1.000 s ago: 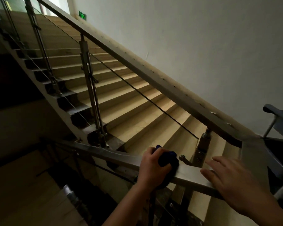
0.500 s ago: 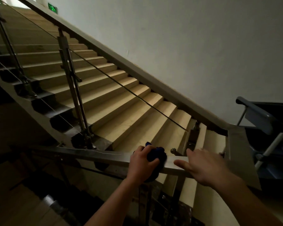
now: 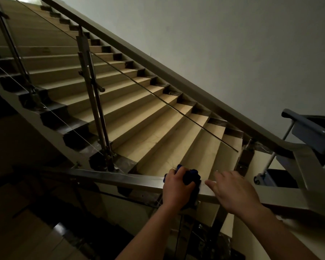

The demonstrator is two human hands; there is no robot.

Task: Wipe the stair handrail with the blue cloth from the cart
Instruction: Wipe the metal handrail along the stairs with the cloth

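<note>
The blue cloth (image 3: 190,176) is lying bunched up on top of the stair handrail (image 3: 120,178), on the level run of the rail near the corner where it is turning to climb alongside the steps (image 3: 143,117). The cloth is showing as a dark, deep-blue wad with rumpled folds bulging out past the fingers, and a darker part of it is hanging down over the near face of the rail. The left hand (image 3: 177,188) is curling around the wad and pressing it against the rail, thumb towards the far side and knuckles facing the camera. The right hand (image 3: 233,192) is resting just beside the cloth, fingers loosely spread and palm down over the top of the rail, gripping nothing. The handrail is looking like a flat, square-edged metal bar with a dull sheen, dented and streaked to the left of the hands. A grey cart (image 3: 308,136) is standing at the right edge of the view, beyond the rail's corner, partly cut off and in shadow.
</note>
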